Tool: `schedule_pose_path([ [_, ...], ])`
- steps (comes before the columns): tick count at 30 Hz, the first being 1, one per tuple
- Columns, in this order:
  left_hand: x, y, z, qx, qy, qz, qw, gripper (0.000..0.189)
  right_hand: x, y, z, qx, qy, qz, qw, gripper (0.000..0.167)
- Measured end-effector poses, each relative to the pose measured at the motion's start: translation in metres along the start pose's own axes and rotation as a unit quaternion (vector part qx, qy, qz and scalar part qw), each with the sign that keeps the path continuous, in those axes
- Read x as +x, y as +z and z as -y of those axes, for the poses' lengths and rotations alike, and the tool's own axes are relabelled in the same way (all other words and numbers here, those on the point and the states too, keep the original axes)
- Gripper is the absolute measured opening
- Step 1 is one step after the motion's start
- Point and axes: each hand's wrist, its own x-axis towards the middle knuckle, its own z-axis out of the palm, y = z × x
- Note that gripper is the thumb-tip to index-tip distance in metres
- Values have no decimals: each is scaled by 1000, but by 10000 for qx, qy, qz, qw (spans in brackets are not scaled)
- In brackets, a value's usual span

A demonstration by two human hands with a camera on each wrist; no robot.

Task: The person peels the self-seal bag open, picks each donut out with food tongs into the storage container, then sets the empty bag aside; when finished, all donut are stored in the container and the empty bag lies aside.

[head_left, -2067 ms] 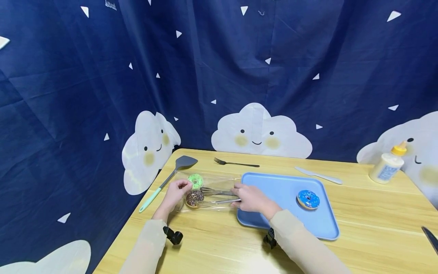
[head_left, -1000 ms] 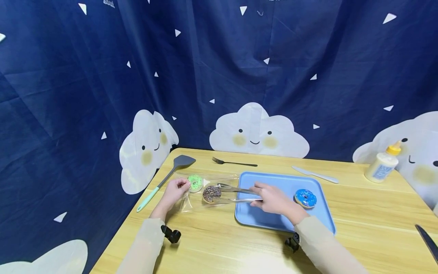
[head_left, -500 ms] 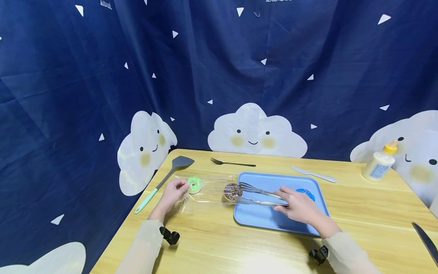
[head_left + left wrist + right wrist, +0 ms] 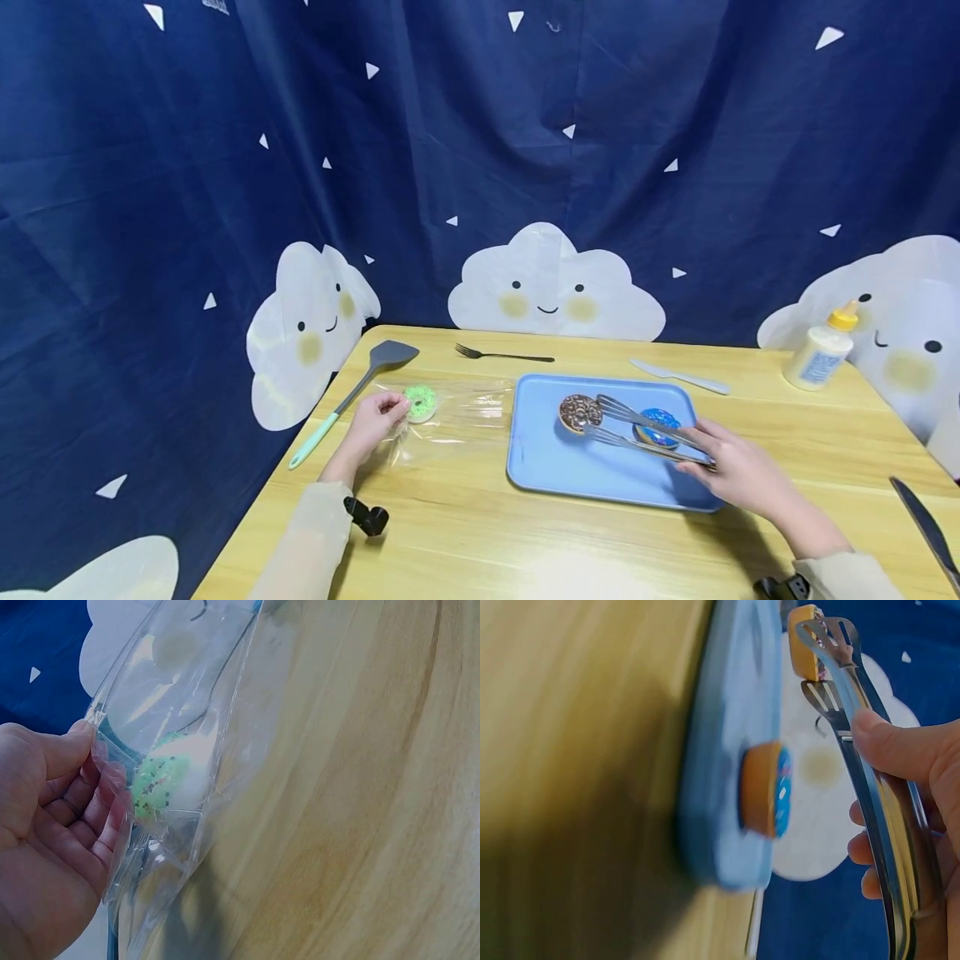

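Observation:
My left hand point(image 4: 371, 425) pinches the edge of a clear plastic bag point(image 4: 225, 712) lying on the table. Inside it, close to my fingertips, is a green-iced donut point(image 4: 422, 403) with dark sprinkles. With my right hand point(image 4: 742, 467) I grip metal tongs point(image 4: 871, 802), thumb on one arm and fingers round the other. Their slotted tips hold a chocolate donut point(image 4: 574, 413) with sprinkles, over the left part of the blue tray point(image 4: 570, 475). A blue-iced donut point(image 4: 759, 791) sits on the tray, partly covered by the tongs in the head view.
A spatula point(image 4: 352, 396) with a mint handle lies left of the bag. Behind are a black fork point(image 4: 502, 357) and a pale knife point(image 4: 682, 377). A squeeze bottle point(image 4: 819, 358) stands back right; a dark blade point(image 4: 922, 525) lies at the right edge.
My right hand has moved right with the tongs, drawing the chocolate donut out of the bag to over the tray. My left hand stays on the bag with the green donut inside.

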Motion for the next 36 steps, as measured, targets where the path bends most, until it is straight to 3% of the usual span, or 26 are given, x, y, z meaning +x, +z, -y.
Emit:
schedule_pose_path([
  [6,-3,-1,2,-8,1,7,10000,17,-14,1,-7,-139,133,37,9998,48],
  [18,-3,3,4,-127,-2,75,9999,17,-14,-5,-10,-402,255,233,9986,52],
  [26,-2,1,4,-123,-50,91,9999,20,-17,-11,-11,-302,42,-200,9993,52],
  [30,-3,0,2,-173,-10,74,9998,20,-11,-10,-7,-250,-37,-257,9993,49],
  [36,-4,0,-1,-160,36,74,9998,18,10,0,4,-201,-77,35,9998,45],
])
